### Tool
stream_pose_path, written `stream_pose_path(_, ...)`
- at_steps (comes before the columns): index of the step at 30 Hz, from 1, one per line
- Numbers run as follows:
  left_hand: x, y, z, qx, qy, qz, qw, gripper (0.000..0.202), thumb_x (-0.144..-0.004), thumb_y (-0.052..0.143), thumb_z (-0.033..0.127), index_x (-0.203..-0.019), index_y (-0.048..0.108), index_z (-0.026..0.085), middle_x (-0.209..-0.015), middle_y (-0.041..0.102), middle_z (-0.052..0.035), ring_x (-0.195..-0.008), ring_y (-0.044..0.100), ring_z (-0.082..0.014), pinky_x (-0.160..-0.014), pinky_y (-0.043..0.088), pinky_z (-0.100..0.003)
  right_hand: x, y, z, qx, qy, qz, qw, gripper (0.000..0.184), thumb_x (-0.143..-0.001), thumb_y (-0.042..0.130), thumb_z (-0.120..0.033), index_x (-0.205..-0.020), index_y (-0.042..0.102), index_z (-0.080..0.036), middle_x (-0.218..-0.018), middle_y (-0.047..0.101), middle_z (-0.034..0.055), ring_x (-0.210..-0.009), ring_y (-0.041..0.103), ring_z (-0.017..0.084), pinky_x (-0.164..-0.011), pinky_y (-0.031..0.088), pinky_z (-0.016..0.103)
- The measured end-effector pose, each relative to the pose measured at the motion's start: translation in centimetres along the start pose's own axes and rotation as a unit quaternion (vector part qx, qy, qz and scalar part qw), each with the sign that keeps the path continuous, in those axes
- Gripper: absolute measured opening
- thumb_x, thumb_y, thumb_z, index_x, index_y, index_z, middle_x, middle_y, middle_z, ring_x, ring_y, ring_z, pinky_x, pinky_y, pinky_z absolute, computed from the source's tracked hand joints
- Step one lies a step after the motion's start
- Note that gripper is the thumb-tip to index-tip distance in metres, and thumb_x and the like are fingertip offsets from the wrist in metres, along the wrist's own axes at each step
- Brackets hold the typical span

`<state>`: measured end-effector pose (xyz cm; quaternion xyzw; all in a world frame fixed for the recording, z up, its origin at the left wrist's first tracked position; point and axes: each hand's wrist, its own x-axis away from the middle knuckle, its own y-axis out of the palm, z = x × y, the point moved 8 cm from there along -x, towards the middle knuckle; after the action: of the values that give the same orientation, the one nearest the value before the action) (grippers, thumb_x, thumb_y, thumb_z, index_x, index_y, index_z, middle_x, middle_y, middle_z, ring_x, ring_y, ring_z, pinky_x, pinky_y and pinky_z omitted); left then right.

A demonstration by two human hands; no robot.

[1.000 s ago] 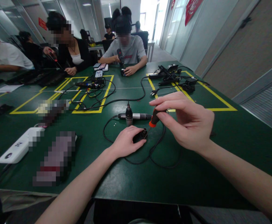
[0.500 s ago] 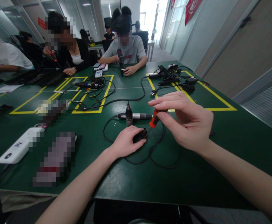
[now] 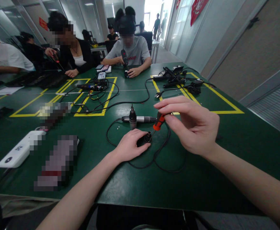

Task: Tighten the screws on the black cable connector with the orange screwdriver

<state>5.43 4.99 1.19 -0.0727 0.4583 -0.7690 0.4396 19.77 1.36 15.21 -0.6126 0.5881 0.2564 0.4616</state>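
Note:
My right hand (image 3: pixel 190 124) pinches the handle of a red and black screwdriver (image 3: pixel 158 122), which tilts down to the left. Its thin shaft reaches the edge of a small black cylindrical part (image 3: pixel 148 137) on the table. Around that part curl the thumb and fingers of my left hand (image 3: pixel 131 144), hiding much of its left side. Just beyond stands a dark pointed tool piece (image 3: pixel 132 117), upright with its tip up. Behind it a silver and black pen-shaped handpiece (image 3: pixel 142 119) lies flat, with a black cable (image 3: pixel 140 166) looping round toward me.
On the left lie a white power strip (image 3: pixel 17 150) and a pixelated phone-like object (image 3: pixel 58 161). Tangled cables (image 3: pixel 96 86) and black adapters (image 3: pixel 175 76) sit within yellow tape outlines farther back. Across the green table (image 3: pixel 178 191), a co-worker (image 3: pixel 132 48) holds a power tool.
The screwdriver's handle has turned and tilted slightly in my right hand, whose fingers shifted a little. My left hand and the black part stay put. Figures now show in the far doorway.

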Motion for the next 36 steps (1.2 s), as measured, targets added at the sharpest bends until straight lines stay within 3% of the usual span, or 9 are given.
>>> stream_pose_path(7, 0.06, 0.02, -0.16, -0.004, 0.003, 0.007, 1.0, 0.022, -0.093, 0.073, 0.031, -0.109, 0.071, 0.016, -0.104, 0.077, -0.0094, -0.098, 0.069, -0.0239, -0.092, 0.057, -0.039, -0.1, -0.14, -0.06, 0.01, -0.01, 0.02, 1.0, 0.023, -0.089, 0.073, -0.01, -0.099, 0.079, -0.03, -0.103, 0.085, 0.0036, -0.096, 0.076, 0.027, -0.089, 0.059, 0.05)
stream_pose_path(14, 0.05, -0.02, -0.08, 0.004, 0.002, 0.006, 1.0, 0.022, -0.093, 0.072, 0.031, -0.109, 0.071, 0.016, -0.105, 0.077, -0.0098, -0.099, 0.069, -0.024, -0.094, 0.057, -0.04, 0.05, 0.07, 0.22, -0.01, 0.004, 0.006, 1.0, 0.039, -0.091, 0.066, -0.008, -0.119, 0.078, -0.033, -0.116, 0.083, 0.0057, -0.108, 0.077, 0.029, -0.093, 0.06, 0.053)
stream_pose_path(18, 0.02, -0.04, -0.07, 0.003, -0.001, 0.006, 1.0, 0.021, -0.093, 0.071, 0.032, -0.108, 0.071, 0.017, -0.104, 0.077, -0.0095, -0.098, 0.069, -0.024, -0.093, 0.057, -0.04, 0.01, 0.04, 0.01, 0.0, -0.001, 0.002, 1.0, 0.035, -0.092, 0.068, -0.009, -0.115, 0.08, -0.032, -0.117, 0.082, 0.0065, -0.108, 0.076, 0.028, -0.094, 0.06, 0.052)
stream_pose_path(25, 0.05, -0.01, -0.08, 0.002, 0.002, 0.01, 1.0, 0.02, -0.093, 0.072, 0.031, -0.107, 0.071, 0.017, -0.103, 0.076, -0.0091, -0.098, 0.069, -0.0237, -0.093, 0.057, -0.039, -0.12, -0.4, -0.31, 0.041, -0.007, 0.032, 0.999, 0.031, -0.09, 0.072, -0.009, -0.106, 0.083, -0.033, -0.103, 0.077, 0.0047, -0.095, 0.074, 0.025, -0.083, 0.062, 0.045)
stream_pose_path(36, -0.03, 0.01, -0.07, 0.006, -0.004, 0.003, 1.0, 0.022, -0.093, 0.072, 0.031, -0.109, 0.071, 0.017, -0.106, 0.077, -0.0094, -0.101, 0.07, -0.0241, -0.097, 0.057, -0.041, 0.08, -0.15, 0.04, 0.012, -0.011, 0.019, 1.0, 0.036, -0.091, 0.068, -0.01, -0.115, 0.079, -0.034, -0.11, 0.084, 0.0043, -0.102, 0.077, 0.029, -0.091, 0.06, 0.053)
